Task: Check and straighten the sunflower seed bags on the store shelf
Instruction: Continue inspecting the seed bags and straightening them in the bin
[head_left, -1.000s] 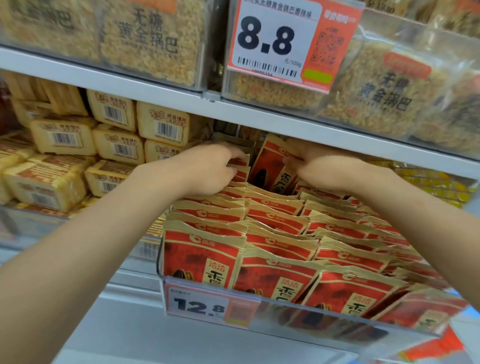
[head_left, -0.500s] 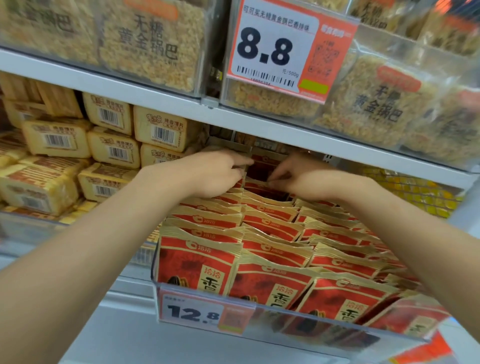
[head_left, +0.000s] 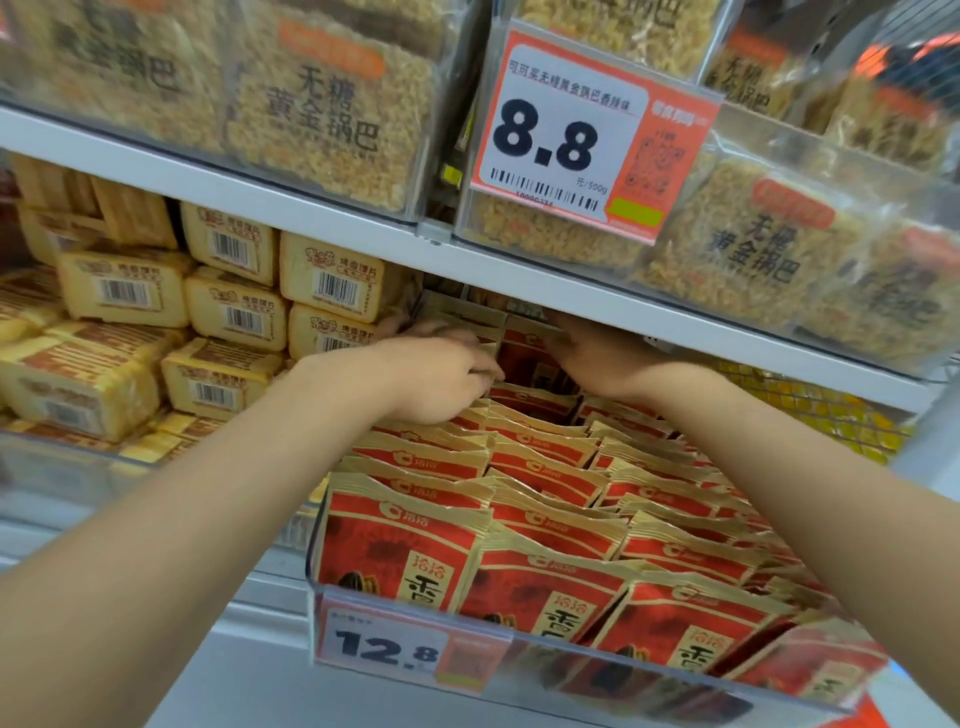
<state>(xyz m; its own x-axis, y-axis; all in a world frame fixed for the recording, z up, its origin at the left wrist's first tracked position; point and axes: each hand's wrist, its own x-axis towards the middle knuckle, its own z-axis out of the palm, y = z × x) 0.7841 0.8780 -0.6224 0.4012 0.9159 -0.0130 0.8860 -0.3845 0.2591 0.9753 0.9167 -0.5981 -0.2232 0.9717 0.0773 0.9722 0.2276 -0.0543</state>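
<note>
Largest in my feed is the white upper shelf (head_left: 311, 221), one board running across the view. Below it sits one clear bin (head_left: 310, 545), and the sunflower seed bags (head_left: 545, 467) fill it. They are red with gold tops, packed upright in rows from the front wall back under the shelf. I count three across the front row plainly. A fourth at the right is blurred behind the plastic. The rows behind overlap too tightly for me to count.

On the upper shelf stand the rice-crust bags (head_left: 322, 109). Two have print I can read and the others are smeared. Left of the bin is a pile of yellow packs (head_left: 228, 306), and I make out at least six barcode labels.

Both bare arms reach to the back of the bin. The left hand (head_left: 441, 382) has its fingers (head_left: 480, 366) curled at the rear bag tops, but I cannot tell whether they are grasping one. The right hand (head_left: 597, 364) is beside one upright rear bag (head_left: 524, 358). Its fingers are lost in the shelf's shadow, so I cannot tell their state.

There are two price tags: 8.8 (head_left: 566, 140) above and 12.8 (head_left: 387, 649) on the bin front.
</note>
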